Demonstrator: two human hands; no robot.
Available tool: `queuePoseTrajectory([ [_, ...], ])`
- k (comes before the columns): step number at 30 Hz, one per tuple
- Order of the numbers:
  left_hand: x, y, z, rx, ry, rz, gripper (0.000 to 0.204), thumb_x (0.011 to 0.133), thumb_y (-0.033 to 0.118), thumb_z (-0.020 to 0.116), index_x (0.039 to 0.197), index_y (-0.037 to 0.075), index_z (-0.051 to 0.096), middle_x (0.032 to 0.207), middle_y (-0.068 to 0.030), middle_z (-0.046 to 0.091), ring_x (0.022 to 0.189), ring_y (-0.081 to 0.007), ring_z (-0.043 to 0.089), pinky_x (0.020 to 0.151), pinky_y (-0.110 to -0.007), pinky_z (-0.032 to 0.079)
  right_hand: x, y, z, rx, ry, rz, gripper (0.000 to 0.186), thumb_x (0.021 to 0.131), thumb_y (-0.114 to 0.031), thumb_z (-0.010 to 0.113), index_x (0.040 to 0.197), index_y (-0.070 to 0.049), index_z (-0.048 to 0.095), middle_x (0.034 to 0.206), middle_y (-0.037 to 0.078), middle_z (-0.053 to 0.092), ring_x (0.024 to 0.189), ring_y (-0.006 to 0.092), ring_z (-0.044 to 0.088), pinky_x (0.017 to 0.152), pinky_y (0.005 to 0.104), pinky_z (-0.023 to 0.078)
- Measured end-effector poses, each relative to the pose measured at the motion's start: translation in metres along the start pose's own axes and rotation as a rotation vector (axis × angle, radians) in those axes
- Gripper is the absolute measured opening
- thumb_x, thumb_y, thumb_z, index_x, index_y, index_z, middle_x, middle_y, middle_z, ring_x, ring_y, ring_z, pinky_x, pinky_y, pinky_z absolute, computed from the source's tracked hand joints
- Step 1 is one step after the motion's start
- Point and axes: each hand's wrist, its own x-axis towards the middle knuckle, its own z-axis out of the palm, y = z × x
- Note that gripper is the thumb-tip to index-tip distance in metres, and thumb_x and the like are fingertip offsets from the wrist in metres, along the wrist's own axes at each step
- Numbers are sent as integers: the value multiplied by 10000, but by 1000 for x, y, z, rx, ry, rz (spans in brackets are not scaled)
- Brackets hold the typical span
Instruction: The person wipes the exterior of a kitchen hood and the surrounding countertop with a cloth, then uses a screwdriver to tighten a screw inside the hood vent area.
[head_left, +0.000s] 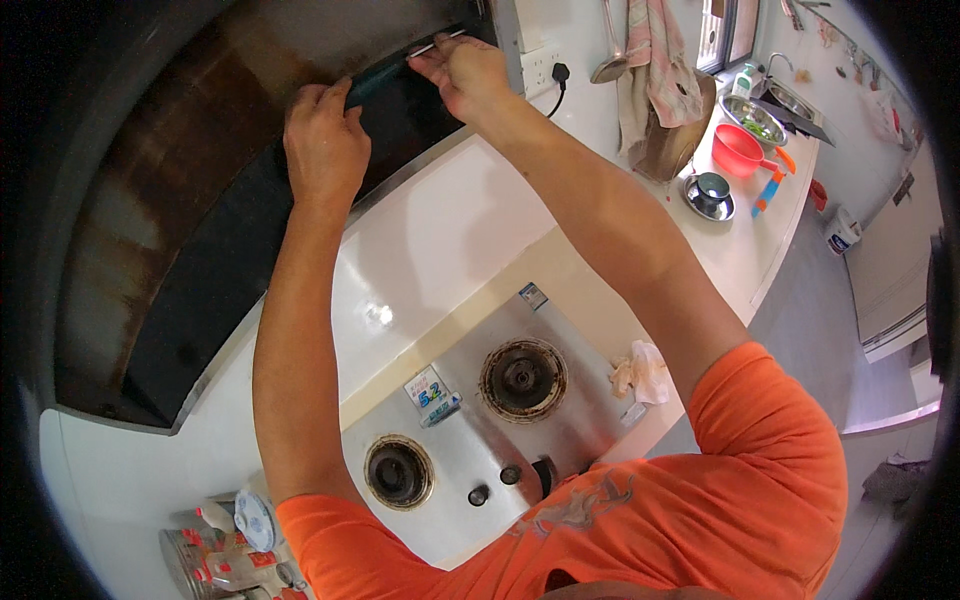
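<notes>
Both my arms reach up to the dark, brown-stained underside of a range hood (215,190). My left hand (325,145) is closed, its fingers curled at the near end of a dark green bar-like piece (378,82). Farther right, my right hand (468,78) pinches a thin whitish rod (437,45) close to the hood's right end. The rod lies roughly in line with the green piece; whether the two are joined I cannot tell. My fingers partly hide both.
Below is a steel gas stove (590,400) with two burners. A black plug (560,73) sits in the wall socket. On the right counter are a red plastic basin (737,150), metal bowls and crumpled tissue (645,373). Bottles (240,570) stand at lower left.
</notes>
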Motion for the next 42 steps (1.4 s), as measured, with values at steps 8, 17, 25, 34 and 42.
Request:
queuePoseTrajectory([
  [8, 2, 0, 1, -10, -34, -36, 320, 851, 21, 718, 1168, -17, 699, 1109, -211, 663, 1000, -341, 672, 876, -401, 551, -2, -4, 4, 6, 11, 12, 93, 987, 15, 495, 1016, 97, 526, 916, 217, 637, 704, 303, 656, 664, 425, 611],
  [17, 0, -1, 5, -18, -22, -15, 328, 852, 16, 717, 1172, -44, 690, 1103, -236, 661, 1012, -357, 670, 841, -412, 565, 2, -3, -1, -19, 8, 0, 81, 987, 7, 502, 1016, 77, 529, 899, 209, 636, 711, 299, 657, 648, 421, 604],
  [25, -1, 4, 5, -23, -42, -41, 310, 872, 37, 697, 1166, -59, 687, 1112, -244, 663, 1004, -360, 674, 866, -415, 554, 4, -3, -1, -44, 36, 9, 92, 983, -3, 514, 1027, 77, 524, 874, 212, 626, 628, 302, 647, 588, 416, 591],
  [34, 2, 7, 3, 1, -76, -43, 318, 863, 28, 697, 1166, -69, 685, 1113, -254, 664, 1008, -366, 677, 870, -413, 557, 6, -4, -2, -46, 43, 25, 106, 992, -22, 520, 1033, 75, 524, 847, 215, 625, 620, 295, 645, 568, 406, 580],
  [42, 6, 9, 7, -20, -7, -32, 284, 826, -15, 703, 1107, -55, 685, 1078, -235, 643, 995, -377, 653, 836, -429, 556, 9, -6, -2, -50, 50, 0, 96, 987, 3, 506, 1023, 90, 525, 900, 211, 639, 671, 293, 652, 625, 407, 600],
])
